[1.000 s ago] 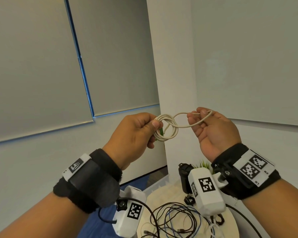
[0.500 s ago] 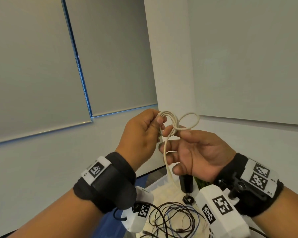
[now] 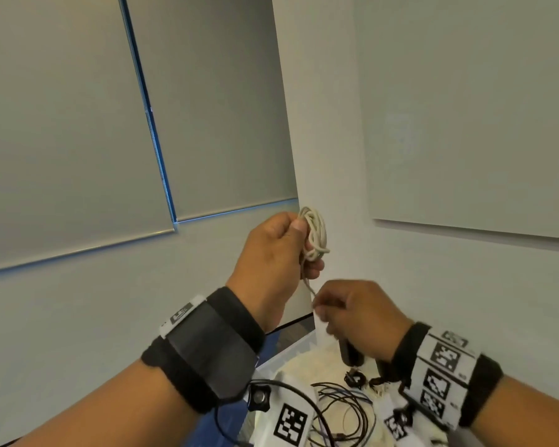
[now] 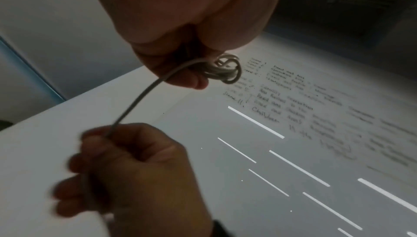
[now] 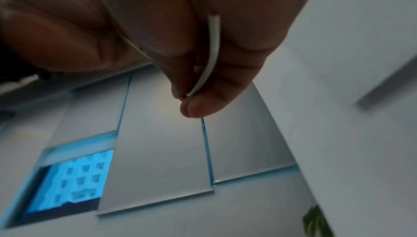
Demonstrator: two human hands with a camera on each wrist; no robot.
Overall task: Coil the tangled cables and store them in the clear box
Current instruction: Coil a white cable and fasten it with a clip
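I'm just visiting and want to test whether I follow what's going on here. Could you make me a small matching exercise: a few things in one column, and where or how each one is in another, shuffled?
Things:
1. person's left hand
2. person's right hand
3. tangle of thin dark cables
4. grey roller blinds

States:
A. pinches the loose tail of the cream cable
B. lie low in the head view, beneath the wrists
C. grips the coiled loops of the cream cable
D. hang lowered in the background

Pairs: 1-C, 2-A, 3-B, 4-D
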